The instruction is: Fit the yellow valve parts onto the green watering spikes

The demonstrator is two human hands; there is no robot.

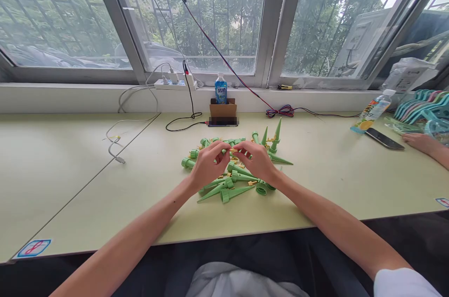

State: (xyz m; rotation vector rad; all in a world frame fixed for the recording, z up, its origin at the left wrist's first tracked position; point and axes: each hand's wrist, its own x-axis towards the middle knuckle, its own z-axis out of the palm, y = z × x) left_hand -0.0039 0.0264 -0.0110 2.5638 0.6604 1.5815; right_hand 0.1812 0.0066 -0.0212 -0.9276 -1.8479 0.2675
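Note:
Over a heap of green plastic watering spikes (241, 191), my left hand (210, 162) and my right hand (257, 162) meet fingertip to fingertip. Pinched in my left hand is a small green piece (224, 151), mostly covered by the fingers. A small yellow valve (233, 150) is between the fingertips of my right hand, up against the green piece. Whether the two are joined cannot be made out. More yellow valves lie among the spikes, and some stick out of their sides. Several spikes stand upright, such as a tall spike (277, 135) to the right.
Behind the heap are a phone (223, 122), a cardboard box (223, 109) and a blue bottle (220, 89). Cables run to a power strip (174, 83). At right, another person's hand (421, 143) rests near a phone (384, 139), a drink bottle (373, 112) and hangers (416, 105).

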